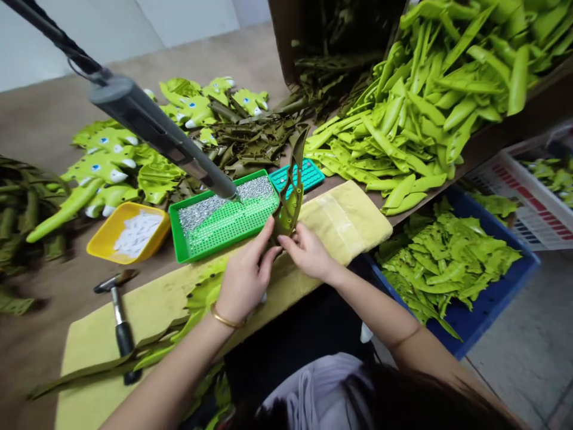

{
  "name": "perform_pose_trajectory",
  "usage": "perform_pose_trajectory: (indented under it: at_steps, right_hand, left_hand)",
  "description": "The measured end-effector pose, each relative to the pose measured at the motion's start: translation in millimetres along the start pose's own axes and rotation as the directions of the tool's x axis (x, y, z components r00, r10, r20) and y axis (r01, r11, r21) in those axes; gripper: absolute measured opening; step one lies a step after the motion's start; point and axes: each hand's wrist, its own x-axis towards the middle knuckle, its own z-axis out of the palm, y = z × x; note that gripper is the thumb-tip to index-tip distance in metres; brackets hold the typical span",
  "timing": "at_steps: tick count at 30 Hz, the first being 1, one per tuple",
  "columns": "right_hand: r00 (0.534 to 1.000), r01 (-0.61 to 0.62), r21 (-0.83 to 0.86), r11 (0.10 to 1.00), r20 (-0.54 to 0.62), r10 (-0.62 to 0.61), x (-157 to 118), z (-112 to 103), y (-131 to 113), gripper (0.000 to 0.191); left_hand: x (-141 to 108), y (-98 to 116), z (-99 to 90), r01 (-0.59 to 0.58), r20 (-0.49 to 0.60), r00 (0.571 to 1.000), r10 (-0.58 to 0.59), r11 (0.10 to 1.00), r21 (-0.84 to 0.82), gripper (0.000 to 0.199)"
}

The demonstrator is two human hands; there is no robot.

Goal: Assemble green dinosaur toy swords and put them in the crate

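Both my hands hold a curved olive-green plastic shell piece (284,218) upright over the front edge of a padded yellow board. It has a brighter green inner side with small pegs. My left hand (246,278) pinches its lower left side, and my right hand (308,251) grips the lower right with thumb and fingers. Where the fingertips press, the lower end is hidden. Below my left hand, a green toy body part with a long olive strip (147,352) lies on the yellow board (98,328). A hammer (120,325) with a black handle rests nearby.
A grey electric screwdriver (165,131) hangs over a green tray (224,218) of small screws. Around it are a yellow bowl (128,233) of white pieces, a teal tray (308,176), piled lime-green parts (412,107), dinosaur-like toy shells (107,149) and a blue crate (505,298).
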Motion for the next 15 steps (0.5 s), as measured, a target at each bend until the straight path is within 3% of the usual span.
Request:
perform_pose_trajectory:
  at_steps: [4,6,9,10,11,12,13,15]
  right_hand:
    - [0.997,0.064,0.065,0.996,-0.058,-0.060,-5,5,-1,0.029]
    - [0.994,0.074,0.026,0.997,0.077,-0.076,-2,-9,-9,0.032]
    - [0.948,0.097,-0.140,0.985,0.316,-0.049,24,-55,-26,0.039]
    - [0.969,0.119,-0.223,0.968,0.240,-0.063,39,-75,-32,0.045]
    - [0.990,0.144,-0.293,0.945,0.036,-0.139,57,-95,-37,0.045]
    - [0.946,0.168,-0.394,0.904,-0.194,-0.260,76,-114,-41,0.040]
    - [0.876,0.154,-0.531,0.833,-0.317,-0.364,95,-131,-44,0.034]
    - [0.827,0.103,-0.739,0.666,-0.308,-0.470,129,-157,-51,0.027]
  left_hand:
    - [0,0,0.6,0.071,0.033,0.997,-0.071,0.997,0.008,0.057]
    - [5,0,-3.0,0.108,0.077,0.992,-0.105,0.993,-0.046,0.055]
    - [18,-2,-8.0,0.207,0.233,0.960,-0.153,0.951,-0.230,0.050]
    - [22,-4,-8.3,0.249,0.278,0.945,-0.172,0.929,-0.272,0.050]
    - [25,-5,-7.9,0.280,0.306,0.933,-0.187,0.914,-0.295,0.051]
    - [27,-6,-7.0,0.297,0.319,0.927,-0.198,0.907,-0.299,0.051]
    - [28,-8,-5.9,0.300,0.318,0.926,-0.204,0.908,-0.291,0.052]
    - [27,-10,-4.4,0.297,0.316,0.926,-0.207,0.915,-0.273,0.051]
